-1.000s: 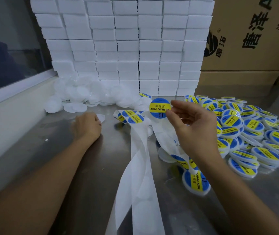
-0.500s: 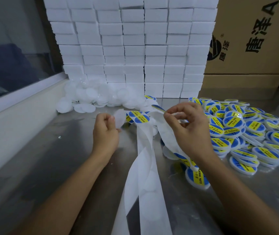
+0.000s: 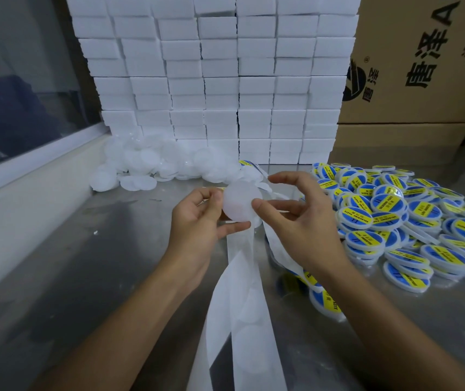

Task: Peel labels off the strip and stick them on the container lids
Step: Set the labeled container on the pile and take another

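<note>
From the head camera, a person is holding a round, translucent white plastic lid (image 3: 241, 200) above the grey metal table (image 3: 84, 277). The left hand (image 3: 200, 221) is making a narrow grip, thumb and fingers pinching the lid's left edge. The right hand (image 3: 299, 218) is touching the lid's right edge with its thumb, its other fingers spreading wide above. A long white paper backing strip (image 3: 242, 320) is trailing beneath both hands toward the viewer. Blue-and-yellow labelled lids (image 3: 395, 221) are piling up on the right, plain white lids (image 3: 152, 165) lying behind on the left, before stacked white boxes (image 3: 211, 80).
</note>
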Demonstrator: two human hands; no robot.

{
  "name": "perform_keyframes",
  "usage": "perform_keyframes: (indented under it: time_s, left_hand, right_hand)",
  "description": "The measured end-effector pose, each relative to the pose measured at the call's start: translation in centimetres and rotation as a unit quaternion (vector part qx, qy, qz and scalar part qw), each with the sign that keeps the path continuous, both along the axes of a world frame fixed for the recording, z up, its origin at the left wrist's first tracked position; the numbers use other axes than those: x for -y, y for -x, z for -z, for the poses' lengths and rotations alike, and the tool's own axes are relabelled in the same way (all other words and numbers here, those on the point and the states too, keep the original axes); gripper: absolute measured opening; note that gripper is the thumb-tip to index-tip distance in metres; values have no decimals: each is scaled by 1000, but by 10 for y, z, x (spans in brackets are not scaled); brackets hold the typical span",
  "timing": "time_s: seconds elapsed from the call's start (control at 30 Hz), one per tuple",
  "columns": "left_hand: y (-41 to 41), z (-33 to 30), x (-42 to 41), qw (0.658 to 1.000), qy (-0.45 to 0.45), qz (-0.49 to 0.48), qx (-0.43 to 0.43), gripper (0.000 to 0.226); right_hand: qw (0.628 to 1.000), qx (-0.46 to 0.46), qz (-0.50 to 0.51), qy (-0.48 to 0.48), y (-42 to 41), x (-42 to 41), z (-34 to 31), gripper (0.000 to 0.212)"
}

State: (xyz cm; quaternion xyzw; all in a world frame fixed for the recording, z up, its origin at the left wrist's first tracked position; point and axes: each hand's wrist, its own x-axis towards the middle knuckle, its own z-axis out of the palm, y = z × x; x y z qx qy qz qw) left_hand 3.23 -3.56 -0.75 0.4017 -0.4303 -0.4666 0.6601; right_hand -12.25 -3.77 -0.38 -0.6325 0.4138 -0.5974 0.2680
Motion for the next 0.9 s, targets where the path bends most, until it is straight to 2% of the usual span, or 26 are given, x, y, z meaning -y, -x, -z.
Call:
perform_keyframes:
  time_s: [0.1,0.27,0.43,0.53,0.7,0.9]
  left_hand:
    - [1,-2,-2,999,7,24,-22,8]
    - [2,0,-3,997,5,62,-35,16]
    - [0,3,0,996,-16,43,-80,16]
    - [-3,4,2,995,-29,28,-92,16]
    - [-4,4,4,994,-42,14,-102,16]
    - [-3,2,2,995,-30,27,-96,18]
  right_hand:
    - [1000,17,2,-1,1,0,-1,27]
    - [999,49,4,-3,3,2,-2,27]
    - [997,19,62,30,4,5,-1,11]
    - [994,35,92,51,11,8,-6,3]
    - [990,136,0,-27,14,5,-13,6]
    - [995,88,-14,-39,8,2,-9,5]
